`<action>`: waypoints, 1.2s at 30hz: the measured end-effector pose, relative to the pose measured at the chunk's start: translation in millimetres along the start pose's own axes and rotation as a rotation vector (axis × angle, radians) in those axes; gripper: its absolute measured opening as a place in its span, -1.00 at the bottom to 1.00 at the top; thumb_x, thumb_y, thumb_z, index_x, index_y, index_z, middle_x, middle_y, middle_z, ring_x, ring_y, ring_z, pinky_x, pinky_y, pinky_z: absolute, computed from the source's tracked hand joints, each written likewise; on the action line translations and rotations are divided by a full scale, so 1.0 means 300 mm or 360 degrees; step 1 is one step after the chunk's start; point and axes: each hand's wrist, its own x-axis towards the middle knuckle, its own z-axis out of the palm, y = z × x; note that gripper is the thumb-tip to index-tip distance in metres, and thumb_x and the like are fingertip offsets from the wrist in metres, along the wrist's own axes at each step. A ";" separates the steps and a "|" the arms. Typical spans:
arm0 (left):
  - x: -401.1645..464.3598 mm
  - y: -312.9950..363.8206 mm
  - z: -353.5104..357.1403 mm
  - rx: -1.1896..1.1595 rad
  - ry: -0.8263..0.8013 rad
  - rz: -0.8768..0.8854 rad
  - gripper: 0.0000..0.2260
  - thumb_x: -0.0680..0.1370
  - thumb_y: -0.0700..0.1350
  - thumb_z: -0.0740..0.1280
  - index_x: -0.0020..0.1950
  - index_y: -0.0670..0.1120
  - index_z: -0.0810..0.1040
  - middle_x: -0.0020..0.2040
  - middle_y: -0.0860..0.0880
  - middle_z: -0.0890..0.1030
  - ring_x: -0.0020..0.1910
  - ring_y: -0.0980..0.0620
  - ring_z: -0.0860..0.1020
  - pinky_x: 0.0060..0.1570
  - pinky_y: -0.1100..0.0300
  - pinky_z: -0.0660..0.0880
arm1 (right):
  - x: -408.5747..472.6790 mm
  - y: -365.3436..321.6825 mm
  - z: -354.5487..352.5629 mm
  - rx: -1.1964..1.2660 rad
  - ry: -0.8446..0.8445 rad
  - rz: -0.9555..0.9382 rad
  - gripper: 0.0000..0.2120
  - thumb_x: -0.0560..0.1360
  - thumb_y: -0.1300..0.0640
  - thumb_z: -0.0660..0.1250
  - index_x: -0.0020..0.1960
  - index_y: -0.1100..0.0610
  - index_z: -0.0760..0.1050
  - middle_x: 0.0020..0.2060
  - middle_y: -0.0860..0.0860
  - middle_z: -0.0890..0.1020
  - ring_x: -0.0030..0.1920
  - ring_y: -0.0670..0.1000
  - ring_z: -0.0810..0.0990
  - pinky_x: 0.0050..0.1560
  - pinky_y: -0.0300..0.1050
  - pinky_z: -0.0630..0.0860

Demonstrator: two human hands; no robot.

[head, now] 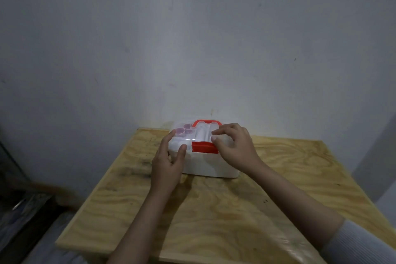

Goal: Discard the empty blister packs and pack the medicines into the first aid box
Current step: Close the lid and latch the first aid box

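The white first aid box (206, 165) stands at the far edge of the wooden table, its clear lid (182, 139) down. A red handle (206, 122) lies on top and a red latch (203, 148) sits at the front. Purple-capped items (180, 131) show through the lid on the left. My left hand (167, 165) touches the box's front left corner, fingers straight along the side and thumb on the lid's front edge. My right hand (235, 148) rests on the right part of the lid, fingers bent, thumb beside the latch. No blister packs are in view.
The plywood table (214, 210) stands against a grey wall (192, 49), with its front edge close to me. Dark clutter lies on the floor at lower left (23, 203). A white sleeve (362, 244) covers my right forearm.
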 end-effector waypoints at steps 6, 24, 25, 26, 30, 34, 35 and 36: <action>0.004 -0.003 -0.004 -0.0027 0.0001 -0.0011 -0.63 0.53 0.06 0.31 0.28 0.31 0.31 0.22 0.17 0.42 0.08 0.18 0.49 -0.18 0.33 0.57 | -0.015 0.032 -0.026 -0.0230 -0.0287 -0.0132 -0.42 0.28 -0.24 0.43 0.24 -0.09 0.45 0.26 -0.05 0.41 0.30 -0.01 0.30 0.32 0.04 0.31; 0.067 -0.009 0.029 0.0031 -0.0039 -0.0001 -0.65 0.55 0.05 0.30 0.28 0.25 0.29 0.21 0.15 0.38 0.00 0.25 0.47 -0.24 0.35 0.57 | 0.014 0.103 0.028 -0.0588 0.0018 -0.0463 -0.43 0.27 -0.22 0.35 0.20 0.02 0.47 0.18 0.07 0.55 0.20 0.15 0.48 0.18 0.13 0.42; 0.086 -0.008 0.038 0.0037 -0.0062 -0.0013 -0.65 0.55 0.05 0.30 0.29 0.24 0.29 0.21 0.14 0.38 0.00 0.21 0.48 -0.22 0.33 0.58 | 0.034 0.114 0.027 -0.0588 0.0020 -0.0461 -0.43 0.26 -0.21 0.36 0.20 0.02 0.48 0.17 0.07 0.55 0.19 0.15 0.49 0.16 0.11 0.43; 0.106 -0.006 0.049 0.0044 -0.0080 -0.0031 -0.65 0.55 0.05 0.30 0.29 0.23 0.29 0.21 0.13 0.39 0.02 0.17 0.49 -0.20 0.29 0.60 | 0.053 0.121 0.025 -0.0596 0.0014 -0.0442 -0.43 0.25 -0.20 0.38 0.20 0.02 0.48 0.16 0.07 0.55 0.18 0.14 0.49 0.15 0.10 0.43; 0.183 -0.002 0.088 0.0105 -0.0171 -0.0054 -0.68 0.55 0.06 0.31 0.25 0.22 0.29 0.19 0.07 0.46 0.03 0.09 0.54 -0.11 0.11 0.63 | 0.129 0.146 0.008 -0.0617 -0.0057 -0.0332 -0.40 0.23 -0.16 0.47 0.22 -0.01 0.48 0.19 0.03 0.52 0.20 0.10 0.45 0.18 0.10 0.43; 0.229 -0.007 0.099 0.0339 -0.0241 0.0023 -0.66 0.55 0.07 0.30 0.27 0.11 0.29 0.14 0.02 0.53 0.00 0.01 0.57 -0.06 0.00 0.60 | 0.165 0.156 -0.014 -0.0609 -0.0118 -0.0316 -0.36 0.21 -0.20 0.50 0.24 -0.07 0.45 0.20 -0.01 0.49 0.21 0.06 0.40 0.17 0.04 0.44; 0.237 -0.012 0.099 0.0424 -0.0273 0.0020 -0.64 0.55 0.08 0.28 0.30 0.09 0.27 0.16 -0.02 0.54 0.03 -0.05 0.57 -0.05 -0.02 0.60 | 0.170 0.160 -0.012 -0.0630 -0.0142 -0.0322 -0.35 0.21 -0.21 0.49 0.24 -0.08 0.44 0.21 -0.02 0.49 0.21 0.06 0.39 0.17 0.06 0.44; 0.241 0.003 0.098 0.0511 -0.0312 -0.0026 -0.62 0.56 0.09 0.26 0.33 0.09 0.25 0.21 -0.06 0.53 0.08 -0.10 0.56 -0.01 -0.05 0.59 | 0.169 0.147 -0.016 -0.0626 -0.0175 -0.0299 -0.35 0.22 -0.22 0.49 0.24 -0.07 0.43 0.23 -0.01 0.48 0.23 0.07 0.39 0.19 0.09 0.43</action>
